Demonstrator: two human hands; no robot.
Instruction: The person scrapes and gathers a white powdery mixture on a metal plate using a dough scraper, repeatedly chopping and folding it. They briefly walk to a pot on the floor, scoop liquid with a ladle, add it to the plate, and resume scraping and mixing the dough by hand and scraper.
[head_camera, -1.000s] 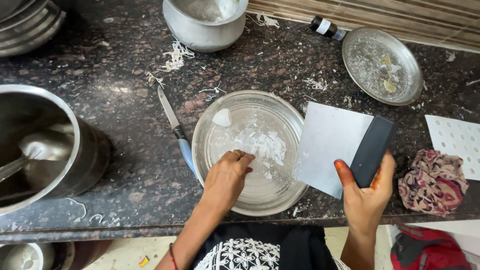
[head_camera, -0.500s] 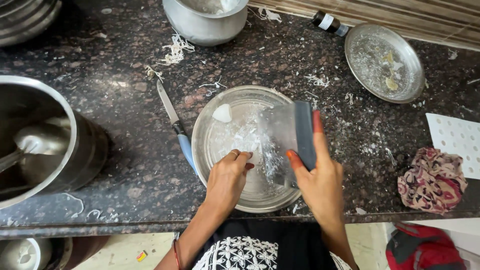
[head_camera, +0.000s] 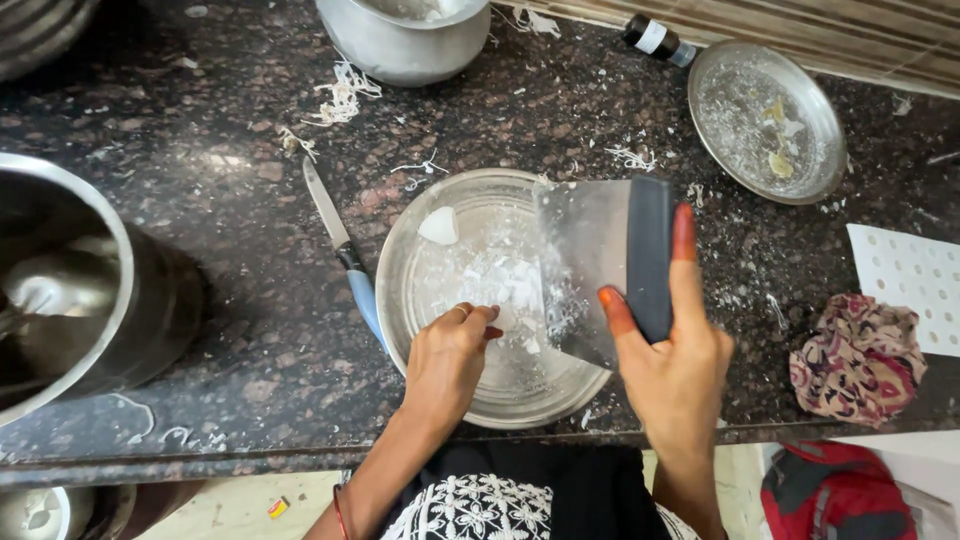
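At the far left of the dark speckled stone desk stands a large round steel pot. To its right lies a slim knife with a blue handle, its handle end just beside the rim of the shallow round steel plate near the front edge. White broken pieces lie in the plate, with one larger white chunk toward its far side. The left hand rests on the plate with its fingers curled around a white piece. The right hand is closed on the black grip of a flat steel scraper, whose blade is tilted over the right half of the plate. Farther right sit a smaller steel plate with scraps and a crumpled patterned cloth.

The blade edge is near the left fingers; a slip could nick them. The plate lies by the desk edge, so a hard push might tip it off and scatter the pieces.
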